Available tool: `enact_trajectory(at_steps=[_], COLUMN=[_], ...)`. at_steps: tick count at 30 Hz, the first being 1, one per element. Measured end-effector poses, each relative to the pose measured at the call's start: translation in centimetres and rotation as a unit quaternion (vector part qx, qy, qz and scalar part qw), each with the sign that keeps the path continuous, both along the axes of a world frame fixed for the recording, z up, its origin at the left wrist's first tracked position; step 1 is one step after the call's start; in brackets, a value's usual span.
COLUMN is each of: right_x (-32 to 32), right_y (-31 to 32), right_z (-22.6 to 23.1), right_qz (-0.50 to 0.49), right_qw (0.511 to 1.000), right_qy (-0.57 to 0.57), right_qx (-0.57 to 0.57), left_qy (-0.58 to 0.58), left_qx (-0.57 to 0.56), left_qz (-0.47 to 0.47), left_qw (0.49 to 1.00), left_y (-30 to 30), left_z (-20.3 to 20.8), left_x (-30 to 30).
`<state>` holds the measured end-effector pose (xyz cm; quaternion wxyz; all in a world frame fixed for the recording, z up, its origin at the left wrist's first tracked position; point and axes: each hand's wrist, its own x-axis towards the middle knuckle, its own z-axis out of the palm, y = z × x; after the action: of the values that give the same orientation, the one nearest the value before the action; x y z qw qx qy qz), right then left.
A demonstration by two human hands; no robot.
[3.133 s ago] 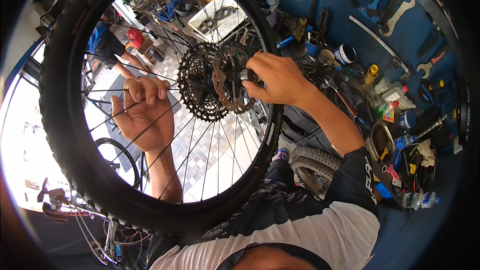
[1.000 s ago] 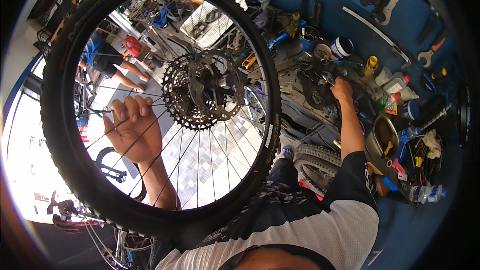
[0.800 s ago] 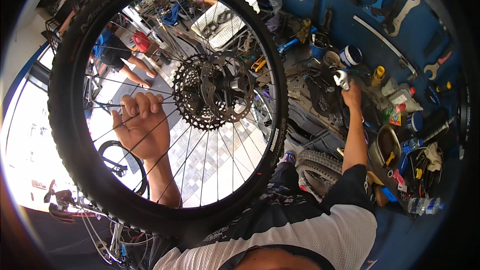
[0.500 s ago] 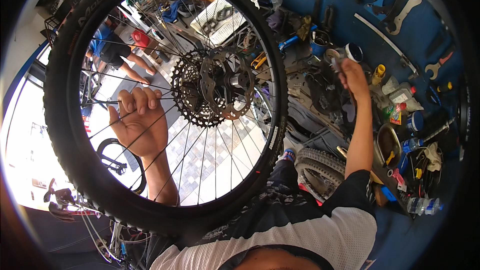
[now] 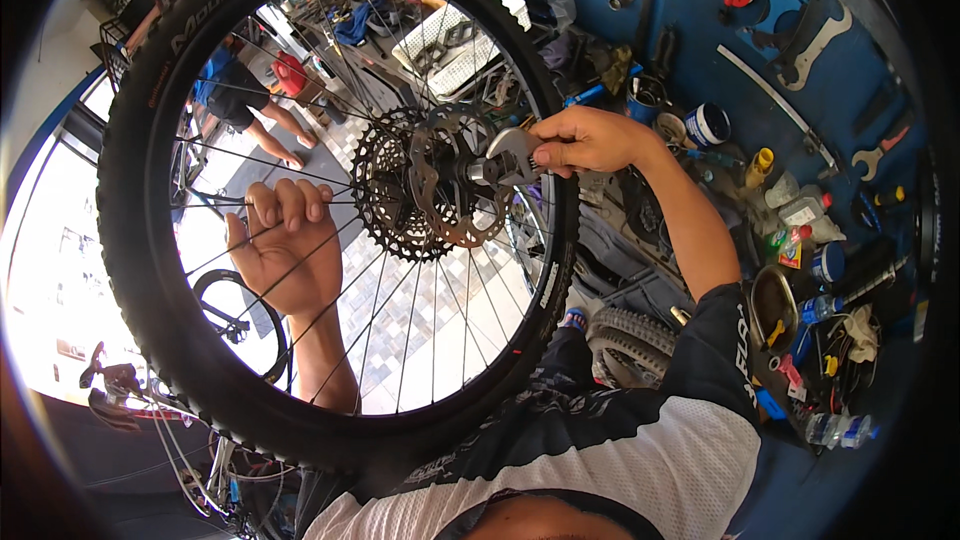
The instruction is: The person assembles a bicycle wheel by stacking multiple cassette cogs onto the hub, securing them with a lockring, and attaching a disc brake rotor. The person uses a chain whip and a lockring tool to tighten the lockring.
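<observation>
A bicycle wheel with a black knobbly tyre (image 5: pixel 150 270) stands before me, its brake disc (image 5: pixel 428 180) facing right and the cassette (image 5: pixel 375 155) behind it. My left hand (image 5: pixel 295 250) reaches in behind the spokes, palm toward me, its fingers curled round some of them. In my right hand (image 5: pixel 595 138) is a silver adjustable wrench (image 5: pixel 515 152), pinched by thumb and fingers at its handle. The wrench's jaw is at the silver fitting (image 5: pixel 482 174) in the hub's middle; whether it grips it I cannot tell.
A cluttered workbench runs along the right, with bottles, a metal tray (image 5: pixel 772 308) and a white basket (image 5: pixel 445 50). Tools hang on the blue wall (image 5: pixel 690 0). Another person (image 5: pixel 235 95) stands beyond the wheel. Loose tyres (image 5: pixel 630 345) lie below my right arm.
My right hand has come from above the bench leftward to the hub, bringing the wrench with it. My left hand keeps its hold on the spokes.
</observation>
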<state>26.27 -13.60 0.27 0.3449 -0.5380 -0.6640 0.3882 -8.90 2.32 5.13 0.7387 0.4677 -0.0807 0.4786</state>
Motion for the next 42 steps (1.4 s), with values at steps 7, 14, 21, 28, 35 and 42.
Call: enact_trajectory(at_steps=[7,14,21,28,35,42], right_x=[-0.6,-1.1,-0.5,-0.7,-7.0,-9.2], right_y=[3.0,3.4,3.9,3.9,-0.3,-4.2], right_z=[0.2,-0.1,-0.2,-1.5,-5.7,-8.0], right_qz=[0.047,0.068,0.092,0.094,-0.056,-0.048], right_qw=[0.998,0.995,0.991,0.988,0.934,0.897], right_qy=[-0.046,0.069,0.063,0.108,0.342,0.435], right_qx=[-0.014,-0.014,-0.069,-0.054,-0.083,-0.062], left_qy=[0.005,0.011,0.008,0.007,0.013,0.015], left_qx=[0.002,0.005,0.003,0.013,0.0,-0.007], left_qz=[0.005,0.01,0.004,-0.006,0.005,0.013], left_qw=[1.0,1.0,1.0,1.0,1.0,1.0], left_y=[-0.4,-0.4,-0.2,0.0,0.5,0.5], left_z=[0.3,0.4,0.3,0.3,0.0,-0.2], left_x=[0.2,0.3,0.3,0.4,0.2,-0.3])
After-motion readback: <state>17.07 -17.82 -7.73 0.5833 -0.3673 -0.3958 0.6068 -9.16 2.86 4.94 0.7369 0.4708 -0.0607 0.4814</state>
